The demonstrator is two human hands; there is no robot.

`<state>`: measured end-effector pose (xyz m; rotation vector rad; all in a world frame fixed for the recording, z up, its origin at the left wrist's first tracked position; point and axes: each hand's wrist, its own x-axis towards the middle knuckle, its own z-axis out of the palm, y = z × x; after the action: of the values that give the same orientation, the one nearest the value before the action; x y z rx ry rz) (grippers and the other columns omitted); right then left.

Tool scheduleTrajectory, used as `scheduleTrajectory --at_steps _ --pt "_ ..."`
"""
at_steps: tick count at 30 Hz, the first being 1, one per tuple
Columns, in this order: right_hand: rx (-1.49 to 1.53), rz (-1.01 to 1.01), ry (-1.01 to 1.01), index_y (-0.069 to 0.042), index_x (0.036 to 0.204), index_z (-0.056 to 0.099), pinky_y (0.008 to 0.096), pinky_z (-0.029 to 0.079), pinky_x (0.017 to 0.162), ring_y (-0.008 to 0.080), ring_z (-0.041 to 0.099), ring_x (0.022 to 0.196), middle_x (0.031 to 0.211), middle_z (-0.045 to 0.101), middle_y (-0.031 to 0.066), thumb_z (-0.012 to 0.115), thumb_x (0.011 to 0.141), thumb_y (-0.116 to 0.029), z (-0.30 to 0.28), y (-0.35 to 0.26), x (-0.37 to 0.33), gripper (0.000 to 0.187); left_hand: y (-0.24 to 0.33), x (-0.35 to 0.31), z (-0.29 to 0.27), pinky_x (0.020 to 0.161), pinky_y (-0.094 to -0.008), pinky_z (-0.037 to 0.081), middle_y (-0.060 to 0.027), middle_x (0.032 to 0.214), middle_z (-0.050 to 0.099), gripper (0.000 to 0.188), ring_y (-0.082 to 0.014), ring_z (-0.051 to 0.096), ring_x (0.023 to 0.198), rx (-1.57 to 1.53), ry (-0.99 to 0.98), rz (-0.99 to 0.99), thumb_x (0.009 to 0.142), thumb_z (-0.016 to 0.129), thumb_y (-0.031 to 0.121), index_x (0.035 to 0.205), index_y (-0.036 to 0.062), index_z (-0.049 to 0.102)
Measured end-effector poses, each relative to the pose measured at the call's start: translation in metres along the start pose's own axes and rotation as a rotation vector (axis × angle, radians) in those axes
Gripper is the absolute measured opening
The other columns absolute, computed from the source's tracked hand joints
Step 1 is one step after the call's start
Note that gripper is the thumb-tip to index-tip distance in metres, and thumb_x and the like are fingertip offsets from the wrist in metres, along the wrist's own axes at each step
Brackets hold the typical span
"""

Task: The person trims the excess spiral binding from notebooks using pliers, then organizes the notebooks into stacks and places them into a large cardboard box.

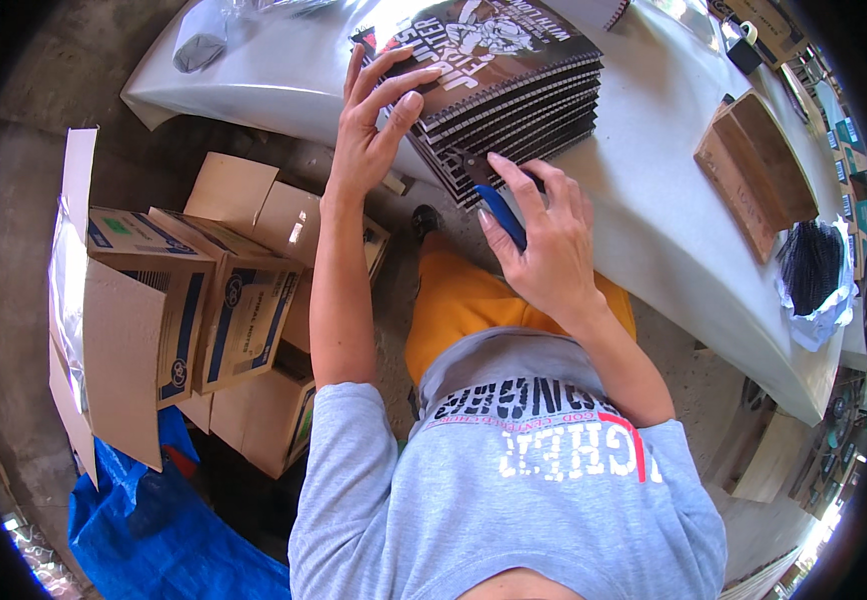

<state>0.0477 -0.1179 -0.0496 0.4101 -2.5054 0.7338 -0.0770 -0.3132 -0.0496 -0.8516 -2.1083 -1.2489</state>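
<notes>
A stack of spiral-bound notebooks (524,105) with dark printed covers lies at the near edge of the white-covered table. Spread fingers of my left hand (372,125) rest on the top cover's left side. My right hand (554,235) is closed around blue-handled pliers (502,216). The dark head of the pliers is at the near corner of the stack, by the wire spines; whether it grips a wire is too small to tell.
On the white-covered table (654,190), a brown wooden tray (754,180) stands at right, beside black binding coils (812,268) in a plastic bag. A wrapped packet (201,38) lies far left. Cardboard boxes (244,310) and a blue tarp (154,530) fill the left floor.
</notes>
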Motion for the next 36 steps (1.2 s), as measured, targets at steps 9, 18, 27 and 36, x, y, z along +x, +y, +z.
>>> scheduleTrajectory --at_steps 9,18,27,36 --pt "-0.044 -0.023 -0.072 -0.018 0.123 0.053 0.0409 0.04 0.083 0.0264 0.053 0.096 0.104 0.054 0.0103 0.061 0.081 -0.029 0.007 -0.001 0.001 0.044 -0.004 0.0 -0.002 0.111 -0.0404 0.011 -0.0076 0.126 0.052 0.03 -0.0238 0.027 0.132 0.03 -0.032 0.027 0.092 0.049 0.029 0.108 0.0114 0.067" --pt "0.618 0.235 -0.273 -0.009 0.123 0.051 0.039 0.045 0.08 0.0309 0.058 0.089 0.095 0.058 0.0164 0.058 0.086 -0.025 0.0 0.005 0.003 0.041 -0.006 -0.002 0.0 0.112 -0.0412 0.01 -0.0068 0.123 0.054 0.025 -0.0242 0.032 0.129 0.001 -0.008 0.003 0.088 0.055 0.03 0.105 0.017 0.069" --pt "-0.01 -0.027 -0.011 -0.022 0.123 0.053 0.044 0.031 0.094 0.027 0.051 0.101 0.108 0.052 0.011 0.061 0.08 -0.028 0.0 0.006 -0.005 0.045 -0.01 -0.001 -0.001 0.111 -0.0412 0.009 -0.0076 0.122 0.056 0.025 -0.0245 0.033 0.129 0.003 -0.01 0.028 0.088 0.055 0.029 0.105 0.0166 0.069" --pt "0.111 -0.006 -0.144 -0.02 0.122 0.055 0.0394 0.044 0.079 0.0249 0.056 0.093 0.104 0.054 0.0098 0.06 0.082 -0.026 0.007 0.012 -0.003 0.041 -0.012 0.0 -0.001 0.111 -0.0414 0.01 -0.0069 0.122 0.055 0.025 -0.026 0.031 0.129 -0.003 -0.006 0.04 0.087 0.056 0.03 0.105 0.017 0.069"
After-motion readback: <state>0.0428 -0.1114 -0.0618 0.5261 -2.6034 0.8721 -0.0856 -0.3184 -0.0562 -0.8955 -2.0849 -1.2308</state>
